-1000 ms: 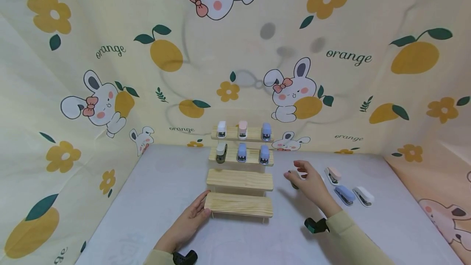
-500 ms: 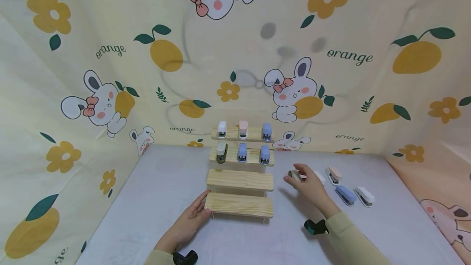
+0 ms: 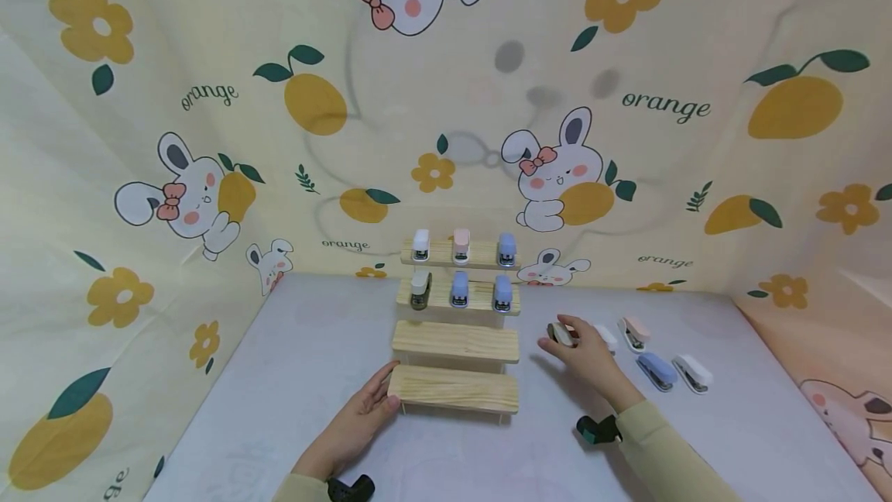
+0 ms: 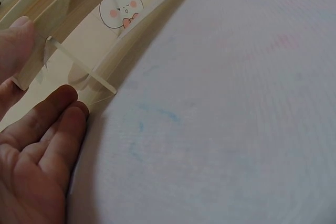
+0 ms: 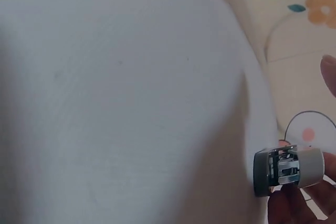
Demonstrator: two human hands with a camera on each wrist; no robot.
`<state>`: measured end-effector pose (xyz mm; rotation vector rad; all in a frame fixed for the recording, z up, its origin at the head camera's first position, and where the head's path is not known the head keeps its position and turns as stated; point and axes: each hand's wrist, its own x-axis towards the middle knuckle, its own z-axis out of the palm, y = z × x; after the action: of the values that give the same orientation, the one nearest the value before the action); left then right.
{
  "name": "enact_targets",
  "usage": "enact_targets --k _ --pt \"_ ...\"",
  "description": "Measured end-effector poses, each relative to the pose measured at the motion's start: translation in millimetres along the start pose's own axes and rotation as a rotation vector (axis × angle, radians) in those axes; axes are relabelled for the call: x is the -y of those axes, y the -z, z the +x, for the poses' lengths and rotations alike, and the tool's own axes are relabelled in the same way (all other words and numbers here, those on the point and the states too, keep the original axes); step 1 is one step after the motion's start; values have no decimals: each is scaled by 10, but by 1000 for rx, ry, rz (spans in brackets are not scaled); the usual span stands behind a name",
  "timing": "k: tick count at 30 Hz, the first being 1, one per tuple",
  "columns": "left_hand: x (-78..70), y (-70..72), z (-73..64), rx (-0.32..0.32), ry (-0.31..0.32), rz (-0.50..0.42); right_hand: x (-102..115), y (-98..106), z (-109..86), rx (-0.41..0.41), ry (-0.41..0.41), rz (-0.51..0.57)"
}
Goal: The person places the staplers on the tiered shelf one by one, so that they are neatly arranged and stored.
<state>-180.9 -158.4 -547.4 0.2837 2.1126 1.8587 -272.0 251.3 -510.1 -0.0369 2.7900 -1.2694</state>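
Note:
My left hand [image 3: 362,409] grips the left end of the lowest board of a wooden tiered stand [image 3: 453,390]. In the left wrist view, the thumb [image 4: 18,43] lies on that board's end while other fingers extend below it. Right of the stand, my right hand [image 3: 591,359] pinches a small stapler [image 3: 560,334] with a grey-beige top and dark base. The right wrist view shows the stapler's metal front [image 5: 287,169] turned sideways between the fingertips. Staplers fill the two upper tiers, among them a pink one [image 3: 461,245] and a similar grey-beige one [image 3: 420,289].
On the table's right lie a pink stapler [image 3: 634,333], a blue stapler [image 3: 656,371] and a white stapler [image 3: 693,373]. Another white stapler [image 3: 606,338] is partly hidden behind my right hand. A patterned cloth [image 3: 432,138] hangs behind the table [image 3: 293,331].
The stapler in my right hand has turned, showing more of its side, and shifted slightly right. The right hand has lowered a little. My left hand stays on the stand.

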Motion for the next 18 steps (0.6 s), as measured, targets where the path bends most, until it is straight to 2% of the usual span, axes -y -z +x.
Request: enact_targets --k 7,13,18 --pt "15 7 -2 2 -8 1 -87 -21 19 17 -17 -18" --pt "6 6 -3 5 -11 -5 -155 -15 40 43 -56 24" --pt "12 5 3 -10 -14 34 -209 14 51 82 -76 96"
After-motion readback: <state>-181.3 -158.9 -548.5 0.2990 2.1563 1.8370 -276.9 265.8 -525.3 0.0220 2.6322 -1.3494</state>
